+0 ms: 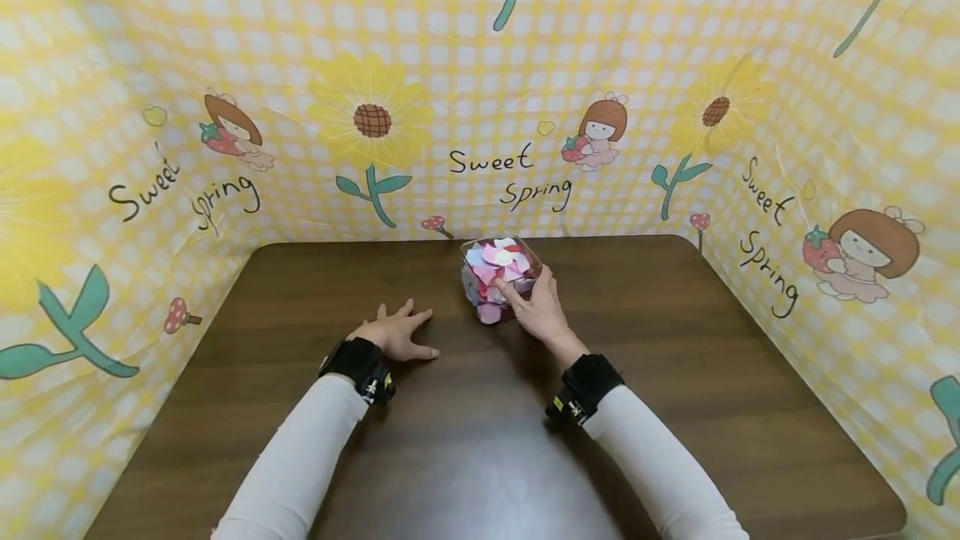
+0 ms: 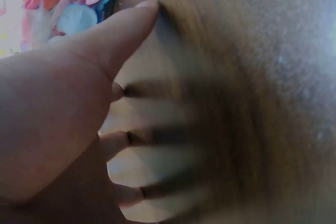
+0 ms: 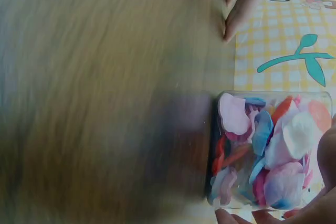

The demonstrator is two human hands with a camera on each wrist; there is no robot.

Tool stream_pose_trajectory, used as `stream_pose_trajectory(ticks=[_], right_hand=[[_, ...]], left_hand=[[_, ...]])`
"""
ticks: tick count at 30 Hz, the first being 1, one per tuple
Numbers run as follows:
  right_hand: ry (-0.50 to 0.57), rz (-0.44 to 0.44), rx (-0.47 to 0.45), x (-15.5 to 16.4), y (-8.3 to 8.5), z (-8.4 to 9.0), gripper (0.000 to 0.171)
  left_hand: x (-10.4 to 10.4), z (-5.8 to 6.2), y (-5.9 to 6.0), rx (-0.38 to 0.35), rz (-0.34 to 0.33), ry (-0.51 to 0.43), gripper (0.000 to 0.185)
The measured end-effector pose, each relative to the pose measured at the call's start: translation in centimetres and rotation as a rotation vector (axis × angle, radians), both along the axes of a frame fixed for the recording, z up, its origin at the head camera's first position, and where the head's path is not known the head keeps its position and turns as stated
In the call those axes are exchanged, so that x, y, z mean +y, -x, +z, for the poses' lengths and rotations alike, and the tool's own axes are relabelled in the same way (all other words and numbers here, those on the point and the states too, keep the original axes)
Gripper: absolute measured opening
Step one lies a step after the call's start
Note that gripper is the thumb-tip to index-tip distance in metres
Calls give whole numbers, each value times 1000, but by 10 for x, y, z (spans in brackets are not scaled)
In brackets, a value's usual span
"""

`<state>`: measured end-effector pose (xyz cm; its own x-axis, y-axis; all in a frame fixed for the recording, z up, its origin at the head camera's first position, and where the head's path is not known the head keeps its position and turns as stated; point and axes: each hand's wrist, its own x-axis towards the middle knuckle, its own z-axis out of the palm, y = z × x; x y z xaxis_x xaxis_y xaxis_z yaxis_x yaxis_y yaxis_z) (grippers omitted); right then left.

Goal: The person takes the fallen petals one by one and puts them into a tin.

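A clear plastic box stands toward the back of the brown table, filled with petals in pink, white, blue and red. My right hand grips its right side, thumb on the near face; the other fingers are mostly hidden behind it. In the right wrist view the box wall shows the petals through it, with fingers under its lower edge. To the left of the box, my left hand rests on the table with fingers spread, apart from the box. The left wrist view shows its thumb stretched out.
The wooden table has rounded corners and reflects light near its front. A yellow checked cloth with flowers, girl figures and "Sweet Spring" lettering hangs along the back and both sides.
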<state>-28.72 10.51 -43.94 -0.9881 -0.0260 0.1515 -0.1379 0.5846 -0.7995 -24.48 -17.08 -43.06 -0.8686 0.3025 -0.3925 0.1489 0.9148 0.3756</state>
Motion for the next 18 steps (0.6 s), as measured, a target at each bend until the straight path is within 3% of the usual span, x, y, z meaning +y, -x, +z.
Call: stream_pose_trajectory(ticks=[6,13,18], right_hand=[[-26,-12,23,-1,7,4,76],[-173,-27,-54,-12,13,15,89],[-221,-56,-89,-25,9,16,92]], left_hand=[[12,-2,7,-17,28,70,90],[26,11,7,-36,87,172,91],[28,16,4,-63,78,222,88]])
